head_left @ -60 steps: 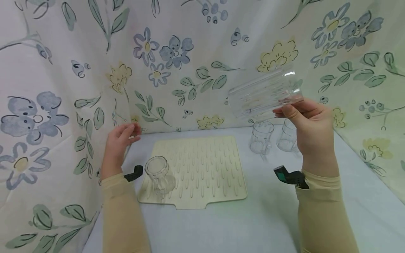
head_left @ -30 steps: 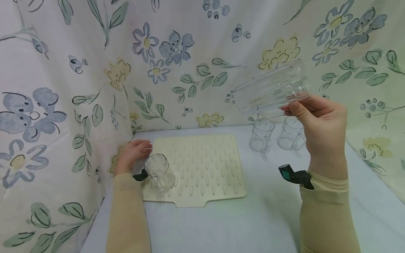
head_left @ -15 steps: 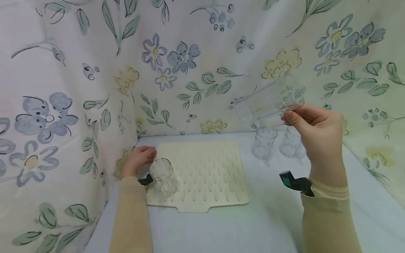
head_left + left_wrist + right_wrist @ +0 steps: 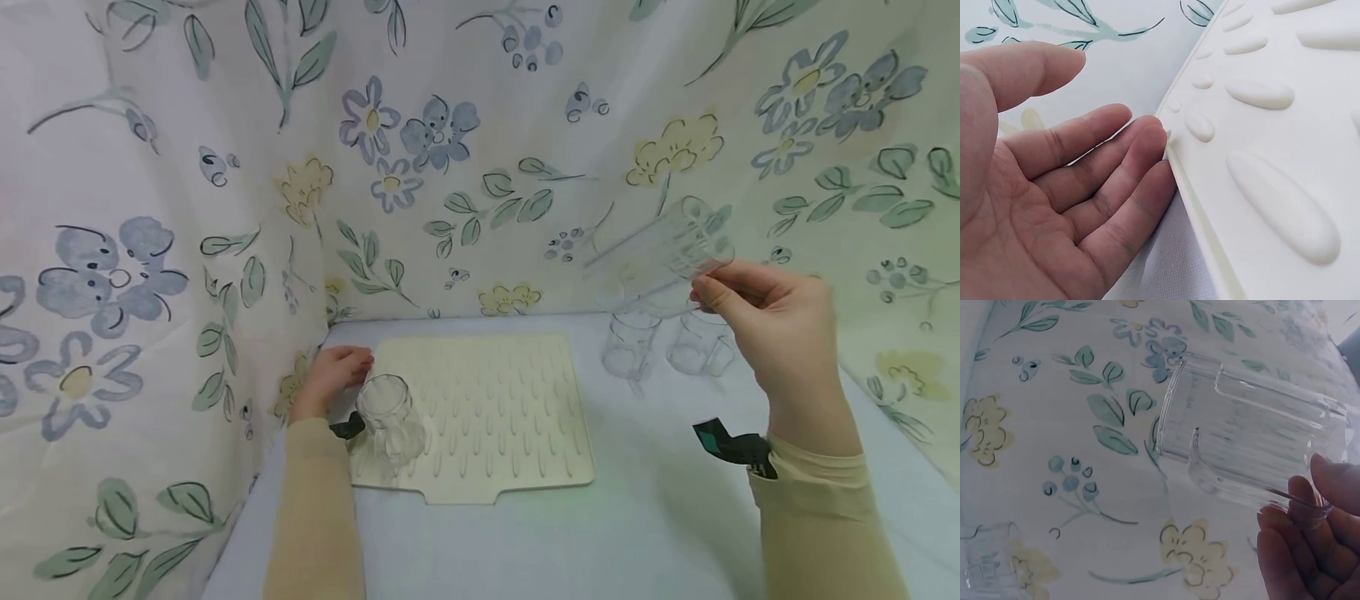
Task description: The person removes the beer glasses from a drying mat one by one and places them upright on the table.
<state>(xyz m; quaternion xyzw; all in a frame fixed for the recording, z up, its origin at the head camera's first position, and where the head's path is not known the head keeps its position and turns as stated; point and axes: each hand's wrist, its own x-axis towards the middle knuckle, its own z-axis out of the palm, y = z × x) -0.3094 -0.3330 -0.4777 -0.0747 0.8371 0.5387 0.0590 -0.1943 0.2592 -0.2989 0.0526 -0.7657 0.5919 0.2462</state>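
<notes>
My right hand [image 4: 780,321] pinches a tall clear pitcher [image 4: 660,258] near its right end, holding it tilted in the air above the table. In the right wrist view the pitcher [image 4: 1254,431] lies almost sideways, thumb and fingers at its lower right part. My left hand [image 4: 330,379] rests by the left edge of a cream ribbed drying mat [image 4: 487,400]. The left wrist view has its fingertips against the mat's edge [image 4: 1197,219], fingers gently bent and nothing held. A clear glass mug [image 4: 386,412] stands on the mat's left part, close to that hand.
Two more clear glass mugs stand on the white table behind the pitcher, one mug [image 4: 628,346] on the left and one mug [image 4: 693,346] on the right. A floral curtain [image 4: 450,125] hangs behind and along the left side.
My left hand has come down from the air beside the curtain to the mat's left edge. The right hand still holds the pitcher, now slightly farther right and lower, its tilt a little steeper.
</notes>
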